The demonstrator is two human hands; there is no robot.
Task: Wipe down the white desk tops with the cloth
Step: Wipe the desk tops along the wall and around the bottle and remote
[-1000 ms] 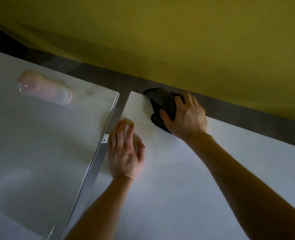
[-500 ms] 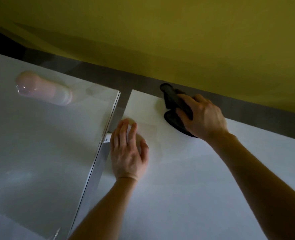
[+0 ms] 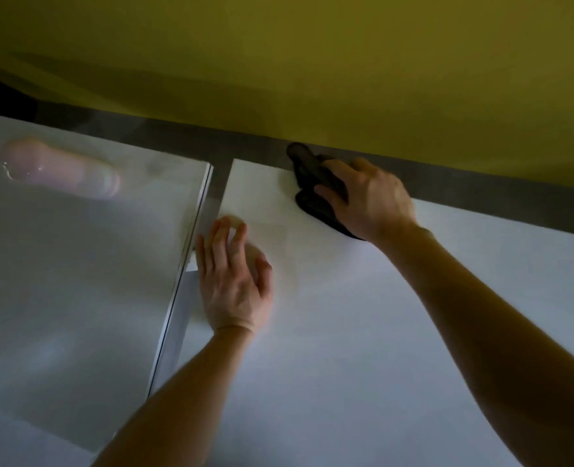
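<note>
The right hand (image 3: 370, 197) presses the dark cloth (image 3: 316, 190) onto the white desk (image 3: 380, 332) at its far edge; the left hand (image 3: 233, 281) rests flat, fingers relaxed.

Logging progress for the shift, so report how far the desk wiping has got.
Done: cannot tell; no wiped patch stands out on either top. In hand: the right hand grips the dark cloth at the far edge of the right desk, by the yellow wall; the left hand lies flat on it. Left: likely most of this top and the left desk.
</note>
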